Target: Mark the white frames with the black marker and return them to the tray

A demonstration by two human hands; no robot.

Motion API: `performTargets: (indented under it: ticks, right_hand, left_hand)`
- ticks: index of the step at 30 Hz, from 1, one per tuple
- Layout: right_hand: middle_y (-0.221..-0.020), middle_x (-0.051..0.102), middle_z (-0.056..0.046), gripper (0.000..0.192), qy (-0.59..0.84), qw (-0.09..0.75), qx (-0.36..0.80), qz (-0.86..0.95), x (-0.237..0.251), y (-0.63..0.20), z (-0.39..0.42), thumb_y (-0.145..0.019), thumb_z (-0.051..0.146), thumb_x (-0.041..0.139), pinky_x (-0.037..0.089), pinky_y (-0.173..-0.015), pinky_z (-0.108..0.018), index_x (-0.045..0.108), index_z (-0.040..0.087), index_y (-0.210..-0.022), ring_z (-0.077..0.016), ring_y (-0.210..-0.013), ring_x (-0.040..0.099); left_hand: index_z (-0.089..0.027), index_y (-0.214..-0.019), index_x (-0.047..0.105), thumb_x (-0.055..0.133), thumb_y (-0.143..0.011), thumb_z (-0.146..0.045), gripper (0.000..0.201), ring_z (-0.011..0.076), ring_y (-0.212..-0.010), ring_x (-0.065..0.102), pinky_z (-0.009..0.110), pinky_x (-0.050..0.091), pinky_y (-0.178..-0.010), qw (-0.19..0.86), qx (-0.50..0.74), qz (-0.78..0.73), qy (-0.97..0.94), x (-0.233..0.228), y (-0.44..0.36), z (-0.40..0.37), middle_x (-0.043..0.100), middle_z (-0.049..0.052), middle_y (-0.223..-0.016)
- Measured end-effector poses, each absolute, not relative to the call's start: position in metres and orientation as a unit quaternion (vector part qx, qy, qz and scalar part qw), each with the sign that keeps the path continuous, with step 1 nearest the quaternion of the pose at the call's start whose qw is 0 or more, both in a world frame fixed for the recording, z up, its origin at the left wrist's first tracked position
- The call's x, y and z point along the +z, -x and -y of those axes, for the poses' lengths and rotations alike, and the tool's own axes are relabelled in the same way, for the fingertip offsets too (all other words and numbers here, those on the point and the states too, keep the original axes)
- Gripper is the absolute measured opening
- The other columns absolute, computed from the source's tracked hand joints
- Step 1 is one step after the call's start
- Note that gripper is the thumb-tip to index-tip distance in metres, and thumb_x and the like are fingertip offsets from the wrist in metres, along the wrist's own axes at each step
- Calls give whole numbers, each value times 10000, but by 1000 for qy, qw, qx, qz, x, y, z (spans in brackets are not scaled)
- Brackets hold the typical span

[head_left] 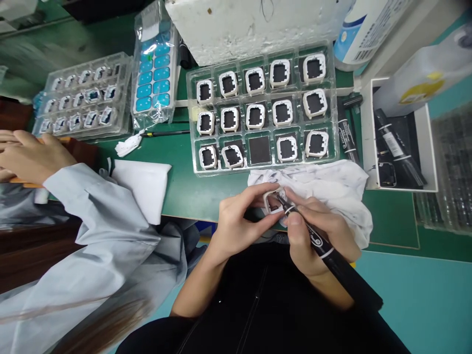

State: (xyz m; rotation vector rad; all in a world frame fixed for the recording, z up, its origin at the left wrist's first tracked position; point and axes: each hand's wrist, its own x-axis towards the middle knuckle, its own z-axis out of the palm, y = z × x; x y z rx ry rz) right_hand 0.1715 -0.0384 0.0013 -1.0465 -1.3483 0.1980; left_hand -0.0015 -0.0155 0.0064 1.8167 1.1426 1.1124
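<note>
Over the bench's [195, 194] near edge, the left hand [238, 223] is pinching a white frame [266, 200]; the right hand [306, 255], gripping a marker [320, 245], is seemingly inking it; the next stroke is likely needing steadiness.

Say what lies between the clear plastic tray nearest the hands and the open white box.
The head view shows a black marker with white lettering and a smaller black piece.

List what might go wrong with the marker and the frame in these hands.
The right hand holds the black marker with its tip at the white frame; a slip could leave a stray mark.
The left hand grips that frame only by the fingers, near the edge of the green table, so it might drop to the floor.
</note>
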Motion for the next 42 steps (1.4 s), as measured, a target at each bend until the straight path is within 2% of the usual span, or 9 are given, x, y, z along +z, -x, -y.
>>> performTargets:
  ticks: [8,13,17,21,26,31,34,39,42]
  right_hand:
    - [-876,824,5,289,443,662,120,593,-3,-175,42,-1044,91,818,855,-806,-458,815,239,-1293,-338,-1008,956]
    - [-881,814,18,357,437,686,107,572,-11,-178,45,-1053,147,853,868,-780,-515,822,261,-1389,-320,-917,928]
    - [-800,762,52,356,421,697,69,577,-10,-176,40,-1060,128,809,878,-762,-503,812,250,-1395,-285,-808,892]
    - [-819,771,42,347,404,700,71,584,-6,-175,37,-1019,63,798,889,-808,-518,800,206,-1336,-238,-688,821]
    - [-815,774,36,362,403,704,65,582,-8,-175,37,-999,67,806,881,-755,-493,792,213,-1329,-261,-716,851]
    - [-825,768,37,337,416,705,81,569,-14,-176,39,-1023,118,791,880,-770,-523,792,246,-1335,-276,-730,861]
    - [-813,773,28,309,426,697,91,570,-14,-182,44,-1030,144,807,870,-725,-525,806,296,-1299,-318,-774,894]
    - [-913,857,-40,40,466,616,176,610,-9,-200,52,-1098,258,799,851,-713,-471,825,288,-1101,-328,-862,928]
    - [-984,874,-51,106,466,609,188,614,-11,-205,52,-1137,286,749,825,-673,-455,843,298,-1087,-296,-798,901]
  left_hand:
    - [-255,-1503,832,1024,-1030,-393,529,214,-948,911,313,778,-900,383,452,-413,-692,6,1,14,935,71,-1175]
    - [-293,-1474,844,1030,-1015,-415,510,286,-1208,815,415,723,-1045,222,425,-413,-775,28,14,-13,816,100,-1339]
    - [-298,-1559,805,912,-1100,-383,479,368,-1340,698,557,644,-1201,75,325,-440,-834,47,26,-58,734,145,-1427]
    - [-263,-1605,754,815,-1141,-327,473,426,-1404,658,679,584,-1260,38,207,-428,-879,47,23,-91,731,172,-1485]
    - [-233,-1415,803,879,-1099,-313,334,444,-1380,691,695,622,-1207,30,198,-405,-892,42,-1,-108,726,169,-1421]
    - [-211,-1201,770,988,-996,-266,304,470,-1379,708,673,654,-1162,59,195,-367,-907,41,-23,-122,736,185,-1373]
    - [-221,-1120,693,945,-996,-167,286,411,-1350,737,606,655,-1151,106,232,-361,-897,43,-25,-124,784,150,-1319]
    - [-257,-963,535,781,-1068,-108,306,272,-1226,851,447,675,-1078,338,321,-308,-829,46,-11,-107,890,89,-1246]
    - [-261,-978,517,859,-1060,-237,351,246,-1101,906,376,720,-944,502,409,-333,-685,49,5,-83,914,98,-1215]
